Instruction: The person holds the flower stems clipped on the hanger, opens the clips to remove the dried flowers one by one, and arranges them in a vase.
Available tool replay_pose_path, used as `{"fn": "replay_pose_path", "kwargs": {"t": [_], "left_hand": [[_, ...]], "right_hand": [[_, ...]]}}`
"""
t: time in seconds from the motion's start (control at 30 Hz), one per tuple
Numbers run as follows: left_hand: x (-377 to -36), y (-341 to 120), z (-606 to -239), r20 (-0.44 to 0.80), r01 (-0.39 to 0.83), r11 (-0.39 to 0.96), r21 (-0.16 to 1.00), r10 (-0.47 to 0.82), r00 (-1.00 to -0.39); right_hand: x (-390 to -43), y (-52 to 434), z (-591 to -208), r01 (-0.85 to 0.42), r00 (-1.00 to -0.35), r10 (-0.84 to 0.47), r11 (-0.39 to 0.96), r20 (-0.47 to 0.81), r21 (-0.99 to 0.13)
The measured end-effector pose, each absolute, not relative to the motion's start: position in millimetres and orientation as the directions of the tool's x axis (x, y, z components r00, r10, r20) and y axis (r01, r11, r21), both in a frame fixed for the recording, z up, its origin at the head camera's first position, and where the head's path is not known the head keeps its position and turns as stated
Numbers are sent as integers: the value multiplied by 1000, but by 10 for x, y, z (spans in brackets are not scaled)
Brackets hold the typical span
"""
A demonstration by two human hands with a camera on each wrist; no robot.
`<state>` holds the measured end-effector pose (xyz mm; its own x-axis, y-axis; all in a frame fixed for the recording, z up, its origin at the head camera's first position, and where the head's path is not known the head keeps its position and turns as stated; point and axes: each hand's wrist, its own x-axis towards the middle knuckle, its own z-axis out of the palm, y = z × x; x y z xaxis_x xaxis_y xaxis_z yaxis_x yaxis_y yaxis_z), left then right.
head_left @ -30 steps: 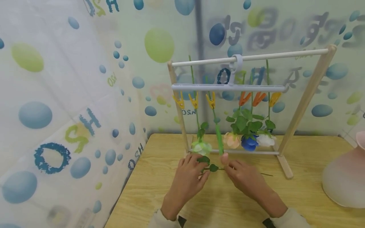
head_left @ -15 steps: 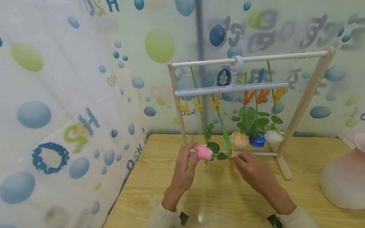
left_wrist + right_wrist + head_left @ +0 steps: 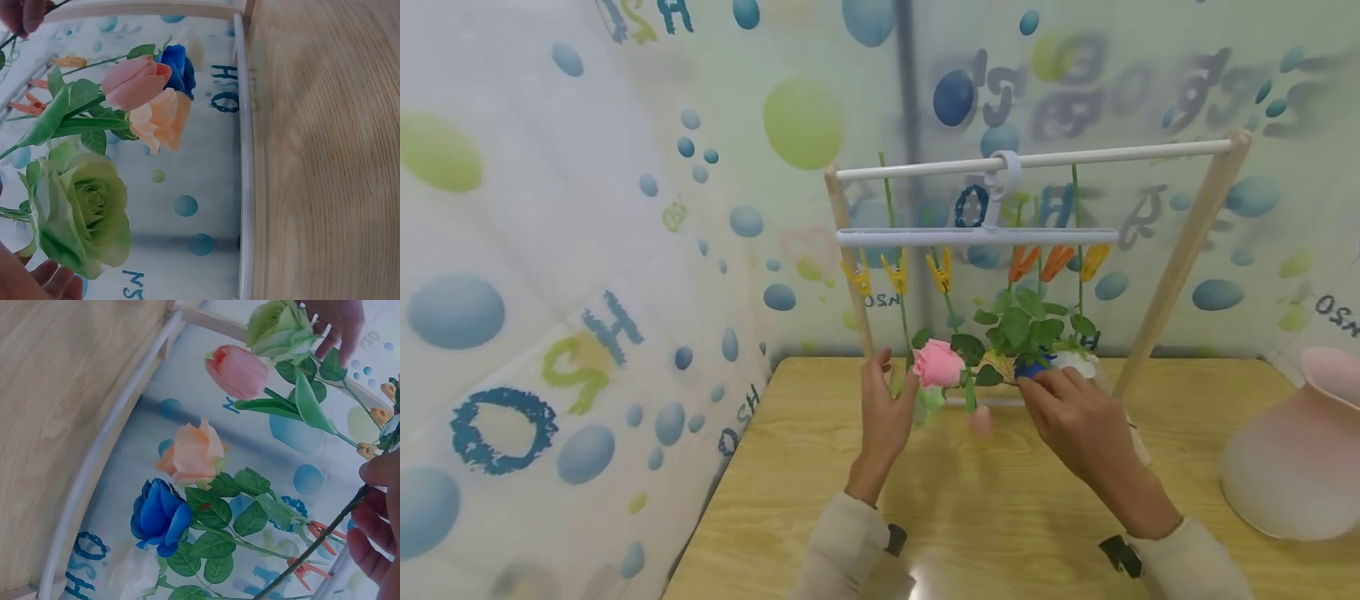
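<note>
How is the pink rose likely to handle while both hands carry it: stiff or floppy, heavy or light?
The pink rose looks artificial, so probably light. Its thin stem, pinched by the right hand, runs nearly straight to the bloom, suggesting a fairly stiff, perhaps wired stem. The left hand at the bloom hints it is head-heavy and apt to swing.

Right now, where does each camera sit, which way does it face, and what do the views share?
Head: high, looks down and forward at the rack on the table; shows left hand, right hand and the pink rose between them.
Left wrist: low, faces the hanging flowers; left fingertips by the green rose.
Right wrist: faces the flowers; right fingers pinch a stem.
Shared: blue rose in both wrist views.
</note>
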<state>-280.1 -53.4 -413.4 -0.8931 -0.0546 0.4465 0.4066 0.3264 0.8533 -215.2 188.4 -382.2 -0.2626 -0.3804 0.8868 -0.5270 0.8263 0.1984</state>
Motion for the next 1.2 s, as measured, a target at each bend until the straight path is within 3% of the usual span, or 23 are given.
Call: {"fn": "replay_pose_path", "kwargs": {"t": [0.47, 0.93, 1.2], "left_hand": [[-2964, -313, -4170, 518, 454, 382, 805, -79, -852], [-2978, -316, -4191, 481, 409, 433, 803, -67, -874], [-2966, -335, -4205, 501, 436, 448, 780, -33, -865]], "right_hand": [[-2239, 2117, -3552, -470, -297, -358, 862, 886, 190], [-2212, 2359, -3036, -387, -216, -305, 899, 928, 205], [-2071, 2549, -2770, -271, -186, -216, 949, 959, 161]]}}
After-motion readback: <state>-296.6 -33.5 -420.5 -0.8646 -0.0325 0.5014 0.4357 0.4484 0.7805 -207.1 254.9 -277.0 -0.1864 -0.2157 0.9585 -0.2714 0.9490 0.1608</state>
